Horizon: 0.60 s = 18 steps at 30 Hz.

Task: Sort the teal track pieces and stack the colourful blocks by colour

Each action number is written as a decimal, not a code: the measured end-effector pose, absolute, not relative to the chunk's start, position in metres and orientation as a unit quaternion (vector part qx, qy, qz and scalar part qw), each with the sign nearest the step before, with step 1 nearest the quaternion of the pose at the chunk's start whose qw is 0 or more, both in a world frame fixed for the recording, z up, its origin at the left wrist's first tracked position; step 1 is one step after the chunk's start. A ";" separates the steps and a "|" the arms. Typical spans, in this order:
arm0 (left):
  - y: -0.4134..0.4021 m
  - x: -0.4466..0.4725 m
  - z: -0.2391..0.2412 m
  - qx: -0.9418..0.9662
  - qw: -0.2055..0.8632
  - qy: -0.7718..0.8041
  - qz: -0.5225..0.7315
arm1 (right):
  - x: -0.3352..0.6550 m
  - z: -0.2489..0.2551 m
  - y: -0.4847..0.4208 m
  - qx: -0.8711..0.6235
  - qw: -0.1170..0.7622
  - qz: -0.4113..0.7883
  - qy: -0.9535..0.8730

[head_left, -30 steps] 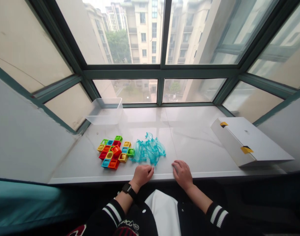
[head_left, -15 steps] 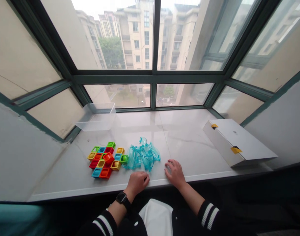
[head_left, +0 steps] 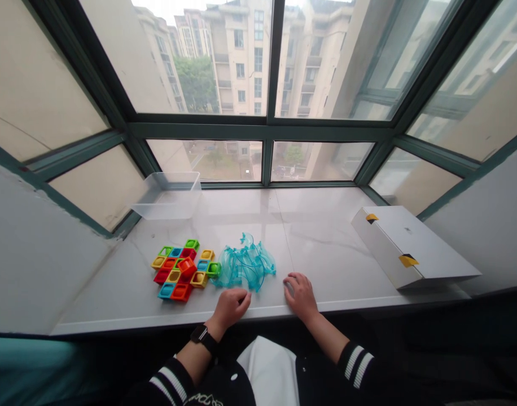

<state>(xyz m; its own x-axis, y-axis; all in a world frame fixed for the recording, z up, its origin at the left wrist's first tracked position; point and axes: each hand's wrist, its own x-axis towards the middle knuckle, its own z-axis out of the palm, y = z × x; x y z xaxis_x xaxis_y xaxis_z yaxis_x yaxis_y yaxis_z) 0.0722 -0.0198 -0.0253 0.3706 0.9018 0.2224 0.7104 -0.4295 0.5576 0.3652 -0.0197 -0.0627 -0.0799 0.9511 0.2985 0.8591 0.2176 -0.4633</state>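
My left hand (head_left: 231,306) rests on the front edge of the white sill, fingers curled into a loose fist, with nothing showing in it. Just beyond it lies a heap of sheer turquoise drawstring bags (head_left: 246,265), tangled with thin cords. To the left, several coloured plastic blocks (head_left: 174,276) in red, yellow, blue and green sit in a cluster, one red block (head_left: 186,267) on top of the others. My right hand (head_left: 301,295) lies on the sill to the right of the bags, fingers bent and a little apart, holding nothing.
A clear plastic bin (head_left: 169,197) stands at the back left, near the window. On the right is a white box (head_left: 415,245) with yellow-and-black tabs. The marble-patterned sill (head_left: 321,225) runs up to the dark green window frame (head_left: 241,132).
My left hand has shifted slightly left, away from the right hand. The right hand stays in place. The view has tilted a little.
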 end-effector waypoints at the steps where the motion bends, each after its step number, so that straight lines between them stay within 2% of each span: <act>1: -0.019 0.070 -0.018 0.801 0.179 0.505 0.269 | 0.365 -0.063 -0.020 -0.620 0.275 0.084 -0.730; 8: 0.018 0.048 0.023 0.749 0.039 0.561 0.352 | 0.368 -0.065 -0.020 -0.617 0.300 0.114 -0.719; 14: 0.051 0.042 0.004 0.756 0.020 0.583 0.297 | 0.365 -0.042 0.011 -0.578 0.379 0.138 -0.709; 18: 0.057 0.053 -0.013 0.758 0.022 0.592 0.273 | 0.335 -0.013 0.058 -0.545 0.330 0.134 -0.759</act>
